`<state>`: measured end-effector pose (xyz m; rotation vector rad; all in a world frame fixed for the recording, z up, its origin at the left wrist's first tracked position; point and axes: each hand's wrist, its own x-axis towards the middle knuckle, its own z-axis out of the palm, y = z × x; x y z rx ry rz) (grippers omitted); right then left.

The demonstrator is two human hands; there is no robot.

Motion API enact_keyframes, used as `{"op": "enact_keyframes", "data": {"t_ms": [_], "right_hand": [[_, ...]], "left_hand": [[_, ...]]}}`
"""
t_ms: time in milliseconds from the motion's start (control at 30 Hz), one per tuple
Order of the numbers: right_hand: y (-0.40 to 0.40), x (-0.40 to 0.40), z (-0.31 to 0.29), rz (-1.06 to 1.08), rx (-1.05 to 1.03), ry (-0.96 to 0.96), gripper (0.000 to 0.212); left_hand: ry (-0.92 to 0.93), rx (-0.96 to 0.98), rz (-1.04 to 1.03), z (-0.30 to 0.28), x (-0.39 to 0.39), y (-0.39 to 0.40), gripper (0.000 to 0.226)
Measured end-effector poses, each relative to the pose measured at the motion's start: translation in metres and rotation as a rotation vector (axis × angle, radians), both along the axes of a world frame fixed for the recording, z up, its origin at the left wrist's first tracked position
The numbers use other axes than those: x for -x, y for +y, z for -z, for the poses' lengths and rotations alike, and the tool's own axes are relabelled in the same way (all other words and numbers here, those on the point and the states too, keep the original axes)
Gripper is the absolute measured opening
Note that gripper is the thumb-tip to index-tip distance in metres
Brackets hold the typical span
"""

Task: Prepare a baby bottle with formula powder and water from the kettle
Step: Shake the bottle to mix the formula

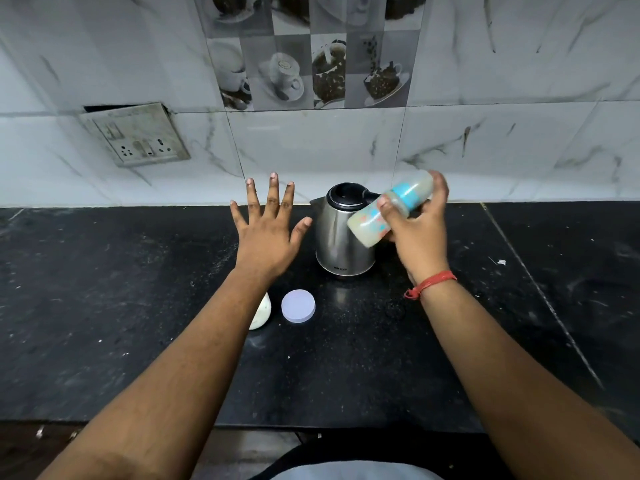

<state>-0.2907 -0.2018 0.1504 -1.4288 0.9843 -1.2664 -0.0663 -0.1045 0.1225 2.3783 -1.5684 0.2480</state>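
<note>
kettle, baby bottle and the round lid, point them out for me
kettle [334,242], head view, on its steel side
baby bottle [372,223], head view, on its milky body
round lid [298,305], head view, on its flat top

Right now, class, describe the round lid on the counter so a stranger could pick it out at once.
Start at the steel kettle standing on the black counter. Come toward the viewer from it to a flat disc, the lid, lying beside a white container that the left forearm half hides. It is the only pale lilac, perfectly round thing there.
</note>
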Motion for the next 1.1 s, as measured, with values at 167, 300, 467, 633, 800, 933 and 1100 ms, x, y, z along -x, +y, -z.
{"op": "enact_keyframes", "data": {"t_ms": [167, 300, 467, 633, 800, 933, 1100], "right_hand": [[0.022, -0.006, 0.016, -0.303, 0.12, 0.262, 0.09], [0.006, -0.008, 0.007, 0.011, 0.067, 0.03, 0.09], [0.015, -0.01, 0.015, -0.318, 0.115, 0.249, 0.092], [0.013, -0.01, 0.007, 0.004, 0.099, -0.038, 0.09], [0.018, -0.012, 0.014, -0.243, 0.101, 0.097, 0.09], [0.008, -0.011, 0.009, -0.013, 0.12, 0.009, 0.092], [0.003, -0.009, 0.004, -0.172, 0.098, 0.053, 0.087]], "left_hand": [[0.012, 0.002, 0.001, 0.002, -0.002, -0.002, 0.082], [0.019, 0.001, -0.003, 0.001, -0.001, -0.002, 0.084], [0.025, 0.012, -0.001, 0.004, -0.004, -0.003, 0.079], [0.017, 0.004, -0.003, 0.007, -0.006, -0.003, 0.077], [0.025, 0.009, -0.004, 0.006, -0.009, -0.007, 0.077], [0.03, 0.004, -0.005, 0.005, -0.008, -0.008, 0.077], [0.036, 0.004, -0.001, 0.006, -0.011, -0.011, 0.078]]}}
